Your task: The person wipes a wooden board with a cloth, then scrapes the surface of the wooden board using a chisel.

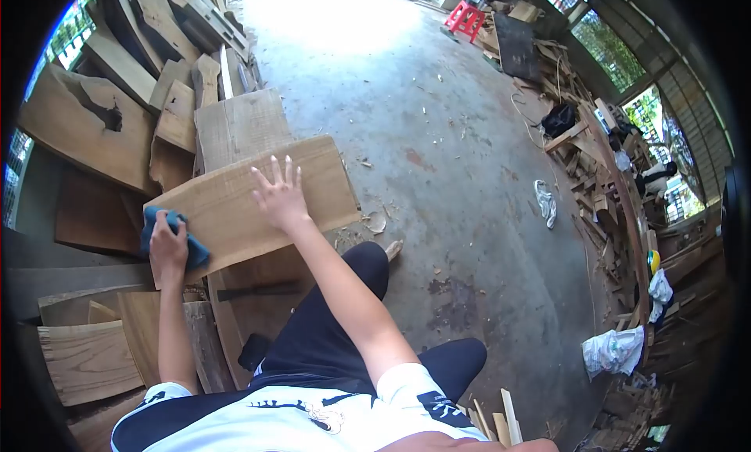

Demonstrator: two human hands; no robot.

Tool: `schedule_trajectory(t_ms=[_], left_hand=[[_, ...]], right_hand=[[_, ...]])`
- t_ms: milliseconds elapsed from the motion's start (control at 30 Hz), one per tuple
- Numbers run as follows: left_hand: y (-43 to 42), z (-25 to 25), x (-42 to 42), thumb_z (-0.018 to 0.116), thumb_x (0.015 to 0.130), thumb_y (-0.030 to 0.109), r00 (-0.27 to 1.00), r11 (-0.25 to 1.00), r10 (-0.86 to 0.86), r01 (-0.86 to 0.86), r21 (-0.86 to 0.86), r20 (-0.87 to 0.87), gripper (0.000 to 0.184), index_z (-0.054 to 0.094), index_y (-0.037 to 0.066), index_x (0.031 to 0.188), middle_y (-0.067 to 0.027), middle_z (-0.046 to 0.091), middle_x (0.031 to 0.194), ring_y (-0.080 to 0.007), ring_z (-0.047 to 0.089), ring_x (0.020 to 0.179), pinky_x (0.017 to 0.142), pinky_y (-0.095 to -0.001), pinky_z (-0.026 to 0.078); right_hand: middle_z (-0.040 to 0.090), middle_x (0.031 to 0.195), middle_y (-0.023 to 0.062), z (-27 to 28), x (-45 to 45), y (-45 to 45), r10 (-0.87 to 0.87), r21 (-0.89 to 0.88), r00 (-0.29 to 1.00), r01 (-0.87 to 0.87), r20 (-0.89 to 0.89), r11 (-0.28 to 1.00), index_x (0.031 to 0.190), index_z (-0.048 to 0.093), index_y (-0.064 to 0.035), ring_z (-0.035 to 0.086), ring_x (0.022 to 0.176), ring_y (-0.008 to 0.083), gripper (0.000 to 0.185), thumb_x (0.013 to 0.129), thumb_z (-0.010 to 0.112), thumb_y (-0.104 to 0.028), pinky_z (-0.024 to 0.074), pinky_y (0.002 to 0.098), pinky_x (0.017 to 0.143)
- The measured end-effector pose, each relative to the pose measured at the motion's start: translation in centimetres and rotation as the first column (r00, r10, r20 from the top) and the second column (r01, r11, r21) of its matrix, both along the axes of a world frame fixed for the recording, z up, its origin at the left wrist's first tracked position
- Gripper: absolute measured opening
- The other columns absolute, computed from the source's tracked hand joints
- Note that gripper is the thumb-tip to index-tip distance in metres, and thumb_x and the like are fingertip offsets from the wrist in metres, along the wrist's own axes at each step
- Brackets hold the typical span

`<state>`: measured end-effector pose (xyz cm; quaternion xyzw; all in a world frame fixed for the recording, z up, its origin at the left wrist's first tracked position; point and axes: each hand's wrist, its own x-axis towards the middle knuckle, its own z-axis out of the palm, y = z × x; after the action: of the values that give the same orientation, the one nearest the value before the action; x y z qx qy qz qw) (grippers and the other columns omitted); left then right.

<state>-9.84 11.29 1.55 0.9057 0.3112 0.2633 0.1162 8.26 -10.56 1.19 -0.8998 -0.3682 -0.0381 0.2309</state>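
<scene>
A long light-brown wooden board [235, 205] lies across in front of my body, at a slant. My left hand [168, 244] is wrapped round a blue cloth [195, 250] at the board's left end, with the cloth against the wood. Towards the board's right part, my right hand [280, 195] rests on the surface with fingers spread and nothing in them. Another, greyer board [242, 127] shows just beyond the long one.
Wooden slabs [94, 131] lean and lie along the left side. Scraps of wood line the right side, with a red stool [465, 20] at the back. A white cloth [612, 352] lies lower right. Shavings dot the concrete floor [446, 178].
</scene>
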Motion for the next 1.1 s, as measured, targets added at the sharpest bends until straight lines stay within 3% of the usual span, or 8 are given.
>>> schedule_trajectory(t_ms=[100, 200, 267, 467, 567, 667, 933, 1100], left_hand=[[-5.7, 0.7, 3.8, 0.07, 0.089, 0.018, 0.985, 0.982, -0.174, 0.175, -0.073, 0.019, 0.032, 0.059, 0.005, 0.116, -0.0227, 0.069, 0.102, -0.0423, 0.068, 0.096, 0.082, -0.0496, 0.054], [-8.1, -0.6, 6.4, 0.075, 0.082, 0.018, 0.91, 0.91, -0.41, 0.413, 0.039, -0.067, 0.035, 0.059, 0.006, 0.111, -0.0204, 0.067, 0.096, -0.0389, 0.068, 0.09, 0.078, -0.0483, 0.055], [-5.4, -1.0, 7.2, 0.075, 0.082, 0.018, 0.908, 0.908, -0.414, 0.417, 0.049, -0.056, 0.034, 0.059, 0.006, 0.109, -0.0194, 0.067, 0.093, -0.0382, 0.069, 0.086, 0.075, -0.0483, 0.055], [1.8, -0.2, 10.3, 0.068, 0.095, 0.027, 0.988, 0.99, 0.092, -0.078, 0.118, -0.126, 0.026, 0.054, 0.008, 0.106, -0.0194, 0.071, 0.094, -0.0398, 0.072, 0.086, 0.071, -0.0504, 0.059], [-4.2, -2.0, 11.6, 0.076, 0.085, 0.023, 0.983, 0.964, -0.157, 0.173, 0.2, -0.091, 0.034, 0.055, 0.005, 0.107, -0.0195, 0.07, 0.089, -0.0376, 0.072, 0.083, 0.07, -0.0463, 0.059], [-8.5, -0.8, 11.0, 0.076, 0.081, 0.016, 0.847, 0.849, -0.52, 0.527, 0.039, -0.111, 0.035, 0.057, 0.005, 0.109, -0.0217, 0.07, 0.095, -0.0416, 0.069, 0.087, 0.075, -0.0493, 0.056], [2.0, -0.9, 13.7, 0.071, 0.091, 0.027, 0.987, 0.962, -0.028, 0.07, 0.262, -0.161, 0.03, 0.055, 0.008, 0.11, -0.018, 0.071, 0.086, -0.0389, 0.074, 0.08, 0.066, -0.0482, 0.06], [-8.8, -0.7, 10.5, 0.078, 0.081, 0.018, 0.88, 0.884, -0.449, 0.463, 0.066, -0.157, 0.036, 0.055, 0.007, 0.106, -0.0223, 0.069, 0.089, -0.0425, 0.071, 0.081, 0.069, -0.0494, 0.058]], right_hand=[[0.027, 0.167, 0.0152, -3.4, 0.1, -0.4, -0.088, -0.073, 0.996, 0.086, -0.029, 0.994, 0.158, 0.037, -0.0146, 0.017, 0.156, 0.0391, 0.061, 0.104, 0.043, -0.041, 0.0092, 0.0547, 0.127], [0.027, 0.167, 0.0148, -4.1, 0.2, -0.4, -0.083, -0.062, 0.996, 0.084, 0.019, 0.994, 0.157, 0.039, -0.0114, 0.018, 0.156, 0.038, 0.061, 0.103, 0.044, -0.039, 0.01, 0.0539, 0.127], [0.028, 0.167, 0.0144, -4.0, 0.0, -0.7, -0.083, -0.064, 0.997, 0.082, -0.002, 0.995, 0.156, 0.04, -0.0115, 0.019, 0.156, 0.0376, 0.06, 0.103, 0.045, -0.039, 0.0106, 0.0536, 0.127], [0.032, 0.165, 0.014, -3.5, 0.0, -0.3, -0.11, -0.024, 0.994, 0.109, -0.026, 0.994, 0.154, 0.044, -0.0123, 0.023, 0.154, 0.0366, 0.059, 0.101, 0.048, -0.038, 0.0136, 0.0527, 0.127], [0.034, 0.164, 0.0142, -3.7, 0.3, -0.2, -0.126, -0.007, 0.992, 0.126, 0.002, 0.992, 0.153, 0.046, -0.0131, 0.025, 0.154, 0.037, 0.058, 0.101, 0.049, -0.038, 0.0152, 0.0526, 0.126], [0.035, 0.164, 0.014, -3.6, 0.3, -0.3, -0.119, -0.007, 0.993, 0.119, -0.011, 0.993, 0.153, 0.046, -0.013, 0.025, 0.154, 0.0368, 0.058, 0.1, 0.05, -0.038, 0.0152, 0.0524, 0.126], [0.035, 0.164, 0.0131, -3.3, 0.1, -0.2, -0.138, 0.005, 0.99, 0.138, -0.018, 0.99, 0.151, 0.049, -0.0148, 0.026, 0.154, 0.035, 0.056, 0.1, 0.05, -0.038, 0.0156, 0.0504, 0.127], [0.035, 0.164, 0.0123, -3.9, 0.3, 0.0, -0.139, 0.014, 0.989, 0.14, -0.04, 0.99, 0.151, 0.05, -0.0152, 0.026, 0.154, 0.0347, 0.054, 0.101, 0.05, -0.036, 0.0155, 0.0507, 0.127]])
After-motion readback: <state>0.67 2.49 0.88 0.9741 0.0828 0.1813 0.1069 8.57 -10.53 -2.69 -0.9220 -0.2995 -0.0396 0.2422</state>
